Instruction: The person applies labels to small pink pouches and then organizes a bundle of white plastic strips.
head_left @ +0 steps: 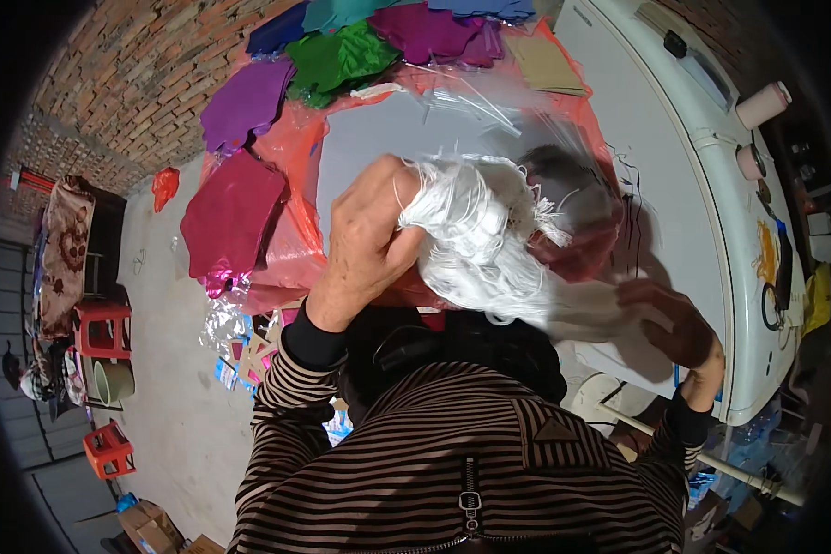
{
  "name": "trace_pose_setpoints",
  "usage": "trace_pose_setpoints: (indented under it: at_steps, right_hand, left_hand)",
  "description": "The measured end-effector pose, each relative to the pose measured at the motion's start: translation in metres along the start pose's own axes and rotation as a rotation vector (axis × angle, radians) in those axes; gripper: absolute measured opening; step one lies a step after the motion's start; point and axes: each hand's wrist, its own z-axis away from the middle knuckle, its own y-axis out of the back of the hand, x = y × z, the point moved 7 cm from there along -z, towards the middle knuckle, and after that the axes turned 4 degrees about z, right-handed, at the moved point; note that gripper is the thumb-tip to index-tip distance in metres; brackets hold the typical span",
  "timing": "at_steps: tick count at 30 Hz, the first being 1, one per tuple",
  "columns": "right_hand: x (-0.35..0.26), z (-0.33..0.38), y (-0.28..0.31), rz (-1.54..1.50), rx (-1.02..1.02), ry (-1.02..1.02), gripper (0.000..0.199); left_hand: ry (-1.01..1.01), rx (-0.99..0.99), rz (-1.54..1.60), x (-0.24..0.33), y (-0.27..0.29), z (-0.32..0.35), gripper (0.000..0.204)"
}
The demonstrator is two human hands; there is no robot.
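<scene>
A thick bundle of white strings hangs in front of my chest, with many loose ends and loops along its top. My left hand is closed round its left side, thumb pressed against the strands. From there the bundle runs to the right in a smooth, stretched tail. My right hand, blurred by motion, closes on the end of that tail. A small knotted tuft sticks out at the bundle's upper right. Beneath it lies a grey work surface with red plastic sheeting around it.
Stacks of shiny foil sheets, crimson, purple and green, line the far and left edges. At the right stands a white sewing machine table with thread spools. Red stools stand on the floor at left.
</scene>
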Motion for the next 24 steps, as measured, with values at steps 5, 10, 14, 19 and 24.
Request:
trace_pose_setpoints:
  at_steps: [5,10,14,19,24]
  right_hand:
    - [-0.026,-0.049,0.005,-0.233,0.28,0.229,0.052]
    - [-0.082,-0.102,-0.018,-0.141,0.426,0.439,0.068]
    - [-0.096,-0.118,-0.015,-0.201,0.413,0.553,0.075]
    - [-0.087,-0.119,-0.009,-0.024,0.468,0.416,0.049]
    - [-0.078,-0.106,0.012,0.069,0.788,0.297,0.032]
  left_hand:
    - [-0.037,0.027,0.332,0.017,-0.028,-0.025,0.024]
    - [0.495,0.234,1.189,-0.003,-0.066,-0.029,0.025]
    - [0.444,0.047,1.175,-0.007,-0.067,-0.037,0.025]
    - [0.215,-0.182,0.685,-0.008,-0.051,-0.056,0.03]
    - [0.08,-0.161,0.031,0.002,-0.047,-0.045,0.045]
